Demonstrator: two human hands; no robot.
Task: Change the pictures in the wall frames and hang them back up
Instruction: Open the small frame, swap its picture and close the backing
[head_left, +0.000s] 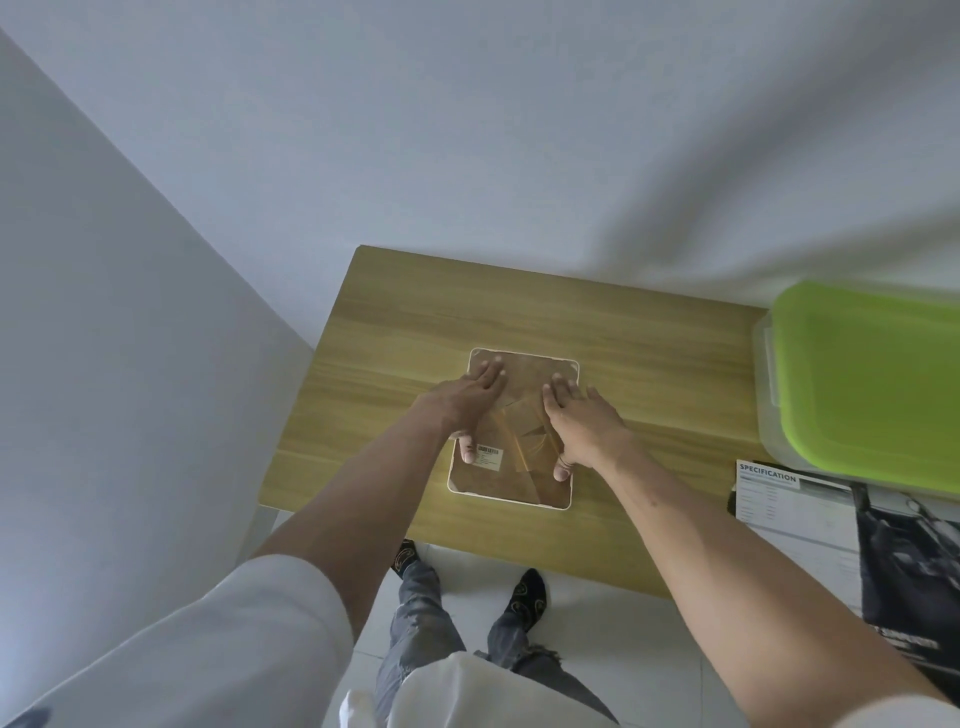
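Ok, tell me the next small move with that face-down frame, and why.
Probably lift the backing board out. The frame lies face down on the table, and the left hand and right hand press flat on its back, thumbs near the lower edge.

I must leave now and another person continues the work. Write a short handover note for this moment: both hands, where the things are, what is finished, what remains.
Left hand: open, fingers flat on the brown backing board of the white-rimmed picture frame, which lies face down on the wooden table.
Right hand: open, also pressing flat on that backing, beside its fold-out stand.
Printed sheet headed "SPECIFICATION" lies at the table's right edge, under a clear box with a green lid.
Done: frame is off the wall.
Left: whether the picture is already changed cannot be seen; check, close the backing, hang the frame up.
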